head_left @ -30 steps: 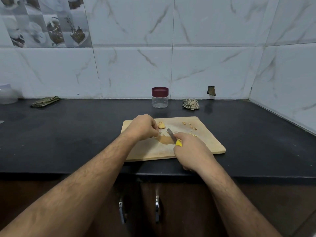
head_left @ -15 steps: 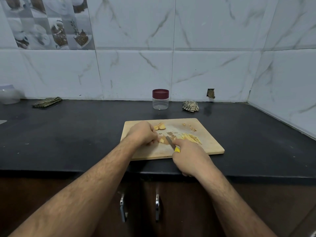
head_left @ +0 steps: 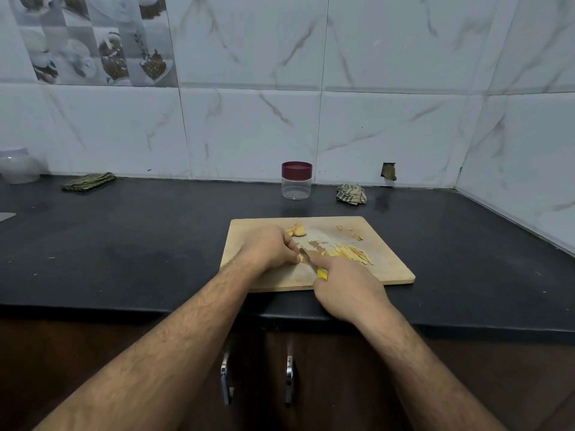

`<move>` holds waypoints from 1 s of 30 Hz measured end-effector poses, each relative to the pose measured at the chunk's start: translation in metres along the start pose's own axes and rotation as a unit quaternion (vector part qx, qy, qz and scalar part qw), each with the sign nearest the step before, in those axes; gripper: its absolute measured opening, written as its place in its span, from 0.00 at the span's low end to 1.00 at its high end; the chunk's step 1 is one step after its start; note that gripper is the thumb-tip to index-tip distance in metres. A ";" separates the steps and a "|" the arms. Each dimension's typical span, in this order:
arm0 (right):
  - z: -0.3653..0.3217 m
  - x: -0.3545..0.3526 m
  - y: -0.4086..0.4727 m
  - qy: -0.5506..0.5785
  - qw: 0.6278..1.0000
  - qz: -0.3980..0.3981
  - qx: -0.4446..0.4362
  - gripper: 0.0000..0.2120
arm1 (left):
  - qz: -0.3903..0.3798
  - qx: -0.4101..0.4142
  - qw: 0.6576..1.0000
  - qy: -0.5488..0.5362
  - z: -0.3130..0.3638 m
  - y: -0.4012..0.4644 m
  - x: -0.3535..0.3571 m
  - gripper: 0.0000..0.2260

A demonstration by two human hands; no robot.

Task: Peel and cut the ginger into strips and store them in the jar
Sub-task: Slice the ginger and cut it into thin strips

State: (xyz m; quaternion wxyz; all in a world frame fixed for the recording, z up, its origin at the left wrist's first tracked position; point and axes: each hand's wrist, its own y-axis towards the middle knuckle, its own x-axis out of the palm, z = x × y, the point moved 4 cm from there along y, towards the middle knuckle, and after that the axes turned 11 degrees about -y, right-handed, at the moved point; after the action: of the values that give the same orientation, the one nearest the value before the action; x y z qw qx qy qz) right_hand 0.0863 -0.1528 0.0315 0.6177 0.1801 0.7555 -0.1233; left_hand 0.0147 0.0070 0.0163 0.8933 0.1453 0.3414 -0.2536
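Observation:
A wooden cutting board (head_left: pixel 385 259) lies on the black counter. My left hand (head_left: pixel 267 248) curls over a small ginger piece, mostly hidden under its fingers. My right hand (head_left: pixel 345 284) grips a yellow-handled knife (head_left: pixel 311 264), index finger along the blade's back, and the blade tip sits against my left fingertips. A pile of cut ginger strips (head_left: pixel 351 253) lies just right of the blade. Uncut ginger slices (head_left: pixel 297 230) rest at the board's far side. A clear jar with a maroon lid (head_left: pixel 296 180), lid on, stands behind the board by the wall.
Peel scraps (head_left: pixel 351 233) dot the board's far right. A crumpled cloth (head_left: pixel 351 194) lies right of the jar, and a folded cloth (head_left: pixel 88 181) and a pale container (head_left: pixel 18 164) sit at the far left. Tiled walls close the back and right corner.
My left hand has pulled back from the far slices toward me and now holds a piece by the blade. The strip pile, hidden before, shows right of the knife.

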 end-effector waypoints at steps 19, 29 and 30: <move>-0.004 0.000 0.006 -0.010 1.000 -0.004 -0.004 0.23 | -0.032 -0.034 0.998 -0.045 -0.005 0.009 0.002 0.04; 0.003 0.007 -0.018 -0.046 0.999 0.014 0.003 0.24 | -0.028 -0.035 0.998 -0.049 -0.003 0.007 0.001 0.04; 0.003 0.006 -0.019 -0.043 0.999 0.019 0.006 0.25 | -0.028 -0.034 0.998 -0.048 -0.003 0.006 0.002 0.04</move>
State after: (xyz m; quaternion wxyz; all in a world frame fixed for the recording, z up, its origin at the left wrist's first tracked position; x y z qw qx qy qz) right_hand 0.0796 -0.1709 0.0246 0.6511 0.1927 0.7237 -0.1233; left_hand 0.0174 0.0132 0.0133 0.9057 0.0926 0.3104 -0.2734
